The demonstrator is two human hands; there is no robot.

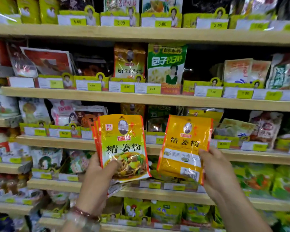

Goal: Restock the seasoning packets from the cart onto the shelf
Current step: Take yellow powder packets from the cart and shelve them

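Seasoning packets (124, 146), a fanned stack with an orange-and-yellow front showing a cooked dish, are held upright in front of the wooden shelf (140, 97) by the left hand (99, 178), thumb pressed across the lower front and fingers curled behind. Just to the right, apart from the stack, a single orange packet (184, 148) shows its back and barcode, tilted slightly, pinched at its lower right edge by the right hand (214, 171), thumb on the face and fingers hidden behind. A beaded bracelet (84, 213) circles the left wrist. Behind both packets, rows of pouches fill the tiers, each fronted by yellow price tags (126, 87). One tier up stands a green-and-white pouch (166, 67), with what looks like a dark gap to its right, though the blur makes that uncertain. Shelf boards run edge to edge across the frame.
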